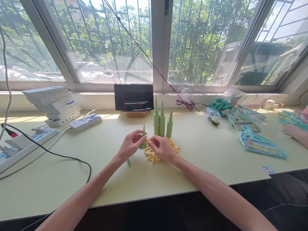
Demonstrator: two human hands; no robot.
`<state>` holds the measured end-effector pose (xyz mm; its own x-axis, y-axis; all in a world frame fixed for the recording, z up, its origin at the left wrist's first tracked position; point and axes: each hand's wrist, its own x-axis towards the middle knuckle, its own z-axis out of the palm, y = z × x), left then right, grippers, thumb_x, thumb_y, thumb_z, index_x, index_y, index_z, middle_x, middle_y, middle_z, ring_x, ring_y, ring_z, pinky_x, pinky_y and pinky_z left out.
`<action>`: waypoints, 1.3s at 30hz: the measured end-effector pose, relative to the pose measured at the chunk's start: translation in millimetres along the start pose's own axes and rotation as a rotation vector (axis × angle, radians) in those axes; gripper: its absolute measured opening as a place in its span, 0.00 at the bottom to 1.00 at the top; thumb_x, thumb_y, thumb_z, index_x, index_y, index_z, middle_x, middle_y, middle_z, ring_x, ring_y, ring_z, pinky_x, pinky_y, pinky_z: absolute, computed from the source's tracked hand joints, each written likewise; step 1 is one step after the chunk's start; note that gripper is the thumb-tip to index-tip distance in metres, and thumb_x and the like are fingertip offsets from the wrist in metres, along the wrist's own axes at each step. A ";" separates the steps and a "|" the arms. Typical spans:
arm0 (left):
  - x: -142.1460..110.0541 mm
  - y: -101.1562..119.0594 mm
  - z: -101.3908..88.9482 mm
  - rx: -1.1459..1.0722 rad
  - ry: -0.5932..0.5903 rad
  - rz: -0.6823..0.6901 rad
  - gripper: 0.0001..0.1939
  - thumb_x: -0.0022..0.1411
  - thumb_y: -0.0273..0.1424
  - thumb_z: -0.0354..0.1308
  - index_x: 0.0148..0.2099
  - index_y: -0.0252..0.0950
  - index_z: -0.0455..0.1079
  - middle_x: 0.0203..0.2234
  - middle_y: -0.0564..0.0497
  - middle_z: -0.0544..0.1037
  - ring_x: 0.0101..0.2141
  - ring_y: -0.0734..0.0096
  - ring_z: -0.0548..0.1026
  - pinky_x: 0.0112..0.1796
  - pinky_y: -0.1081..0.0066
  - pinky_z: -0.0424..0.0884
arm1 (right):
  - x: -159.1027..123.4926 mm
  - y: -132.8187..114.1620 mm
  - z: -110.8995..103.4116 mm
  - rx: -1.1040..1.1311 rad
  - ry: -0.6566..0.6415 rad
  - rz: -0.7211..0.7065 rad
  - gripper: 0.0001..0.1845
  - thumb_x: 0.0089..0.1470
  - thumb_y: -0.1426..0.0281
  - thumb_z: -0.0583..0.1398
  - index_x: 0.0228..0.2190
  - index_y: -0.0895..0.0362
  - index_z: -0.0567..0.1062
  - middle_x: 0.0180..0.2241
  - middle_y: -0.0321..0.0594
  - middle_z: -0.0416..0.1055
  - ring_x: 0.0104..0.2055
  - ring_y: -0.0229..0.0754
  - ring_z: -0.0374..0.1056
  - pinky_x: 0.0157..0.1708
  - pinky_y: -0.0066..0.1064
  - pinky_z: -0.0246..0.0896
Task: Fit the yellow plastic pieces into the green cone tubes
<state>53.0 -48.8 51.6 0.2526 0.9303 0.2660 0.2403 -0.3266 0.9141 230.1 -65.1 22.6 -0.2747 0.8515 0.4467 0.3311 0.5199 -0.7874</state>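
Observation:
My left hand (131,144) is closed around a green pointed cone (143,131), its tip pointing up between thumb and fingers. Beside it, my right hand (162,148) has thumb and forefinger pinched together close to the left fingertips; what they hold, if anything, is too small to make out. Under the right hand lies a loose pile of small yellow pegs (153,156). Just behind the pile stand three upright green columns with pointed tips (162,120), made of what look like nested cones. Another green pointed piece (129,162) lies on the table beneath my left wrist.
A dark tablet (133,96) leans by the window. White boxes (60,106) and a power strip (31,144) with cables are at left. At right lie packaged mint-green brush sets (262,144), a screwdriver (213,121), and another person's hand (297,133).

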 end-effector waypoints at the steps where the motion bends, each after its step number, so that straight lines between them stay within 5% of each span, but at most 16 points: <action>1: 0.0 -0.3 -0.2 -0.001 -0.001 -0.001 0.18 0.57 0.46 0.63 0.41 0.36 0.72 0.26 0.50 0.76 0.24 0.71 0.74 0.19 0.76 0.65 | 0.0 -0.1 -0.1 0.002 -0.004 -0.003 0.14 0.61 0.60 0.56 0.31 0.57 0.72 0.20 0.32 0.65 0.23 0.34 0.58 0.26 0.27 0.51; 14: -0.4 -0.9 -4.3 0.006 -0.130 0.010 0.21 0.58 0.42 0.64 0.50 0.38 0.68 0.32 0.49 0.79 0.27 0.72 0.74 0.23 0.75 0.66 | 0.7 4.2 1.2 0.076 0.028 -0.003 0.13 0.61 0.62 0.56 0.29 0.57 0.70 0.21 0.32 0.64 0.23 0.34 0.57 0.26 0.27 0.52; 39: -2.8 5.3 -3.6 -0.044 -0.119 -0.014 0.18 0.59 0.41 0.64 0.48 0.38 0.70 0.34 0.49 0.79 0.29 0.72 0.75 0.21 0.78 0.64 | 1.8 3.8 1.9 0.059 0.026 -0.028 0.22 0.63 0.60 0.52 0.20 0.55 0.55 0.18 0.29 0.52 0.22 0.32 0.47 0.23 0.28 0.42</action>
<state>50.1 -52.5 56.8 0.3600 0.9073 0.2172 0.2040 -0.3037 0.9307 229.1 -61.7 19.6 -0.2596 0.8387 0.4787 0.2695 0.5389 -0.7981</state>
